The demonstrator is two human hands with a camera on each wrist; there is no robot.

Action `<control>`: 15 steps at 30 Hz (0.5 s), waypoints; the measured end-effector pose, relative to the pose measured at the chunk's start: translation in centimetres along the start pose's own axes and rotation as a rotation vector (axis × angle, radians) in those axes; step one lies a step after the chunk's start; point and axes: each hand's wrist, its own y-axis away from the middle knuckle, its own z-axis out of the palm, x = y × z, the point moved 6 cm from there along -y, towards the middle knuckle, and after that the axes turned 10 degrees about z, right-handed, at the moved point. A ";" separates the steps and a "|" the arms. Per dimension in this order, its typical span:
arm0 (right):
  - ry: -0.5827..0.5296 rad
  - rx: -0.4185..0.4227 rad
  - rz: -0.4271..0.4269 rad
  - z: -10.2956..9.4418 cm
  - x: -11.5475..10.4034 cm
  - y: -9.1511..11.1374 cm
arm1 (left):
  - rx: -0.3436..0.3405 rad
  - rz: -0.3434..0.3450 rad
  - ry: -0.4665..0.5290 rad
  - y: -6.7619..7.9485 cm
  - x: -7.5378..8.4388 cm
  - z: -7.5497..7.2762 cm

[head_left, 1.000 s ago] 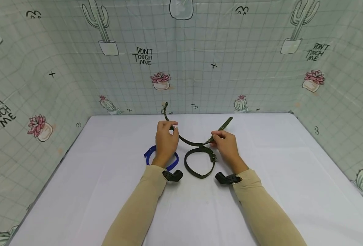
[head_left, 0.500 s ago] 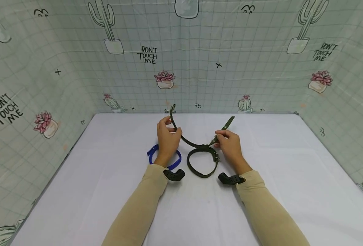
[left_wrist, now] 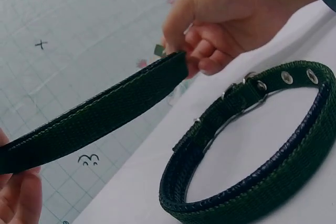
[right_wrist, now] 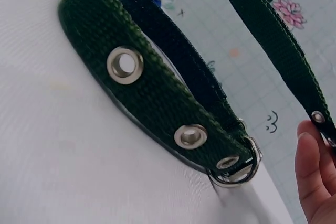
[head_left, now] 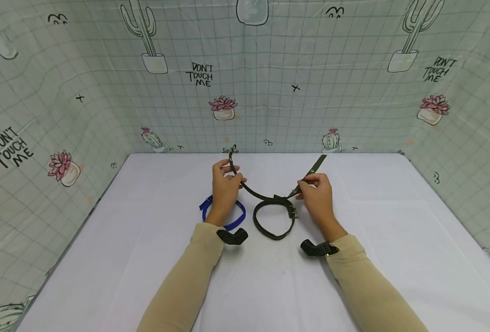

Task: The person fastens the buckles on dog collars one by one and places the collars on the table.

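A dark green webbing collar (head_left: 253, 192) is unfastened and stretched in a sagging curve between both hands. My left hand (head_left: 224, 191) pinches it near its buckle end, which sticks up past the fingers. The right hand (head_left: 319, 196) pinches the other part, where metal eyelets show in the right wrist view, and the tip points up and away. Just below the sag a second green collar (right_wrist: 152, 93), buckled into a ring with metal eyelets, stands on its edge on the table. Partly hidden behind my left wrist lies a blue collar (head_left: 240, 219), also looped.
A white cloth covers the table (head_left: 261, 286). Grid-patterned fabric walls (head_left: 269, 69) with cactus drawings rise behind the table and at both sides. Each wrist carries a black camera mount (head_left: 233, 236).
My right hand has moved a little to the right with its end of the collar. The left fingers have shifted their hold, and the buckle end is slightly lower.
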 end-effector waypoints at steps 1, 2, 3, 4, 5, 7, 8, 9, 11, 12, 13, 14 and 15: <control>-0.004 -0.001 0.004 -0.1 0.0 0.1 | -0.001 -0.012 0.014 0.1 0.0 0.0; -0.014 -0.002 0.007 -0.3 0.0 0.2 | -0.003 -0.026 0.026 0.1 -0.1 -0.1; -0.024 -0.002 0.012 -0.4 0.0 0.3 | -0.006 -0.037 0.035 0.2 -0.1 -0.2; -0.033 -0.001 0.014 -0.6 -0.1 0.4 | -0.011 -0.046 0.040 0.3 -0.2 -0.2; -0.034 0.003 0.014 -0.9 -0.1 0.4 | -0.017 -0.055 0.044 0.4 -0.2 -0.2; -0.042 0.017 0.016 -1.4 -0.1 0.6 | -0.027 -0.068 0.047 0.5 -0.2 -0.3; -0.053 0.025 0.012 -1.7 -0.1 0.6 | -0.031 -0.071 0.045 0.5 -0.3 -0.2; -0.063 0.035 0.008 -1.9 -0.1 0.6 | -0.034 -0.072 0.044 0.5 -0.3 -0.2; -0.073 0.059 -0.005 -2.3 -0.2 0.6 | -0.030 -0.080 0.044 0.4 -0.3 -0.2; -0.083 0.067 -0.007 -2.4 -0.2 0.5 | -0.024 -0.084 0.040 0.4 -0.3 -0.2; -0.086 0.073 -0.011 -2.5 -0.2 0.4 | -0.017 -0.087 0.039 0.3 -0.4 -0.3; -0.091 0.075 -0.011 -2.5 -0.2 0.4 | -0.010 -0.089 0.036 0.3 -0.4 -0.4; -0.090 0.077 -0.005 -2.5 -0.1 0.3 | -0.004 -0.091 0.036 0.2 -0.4 -0.4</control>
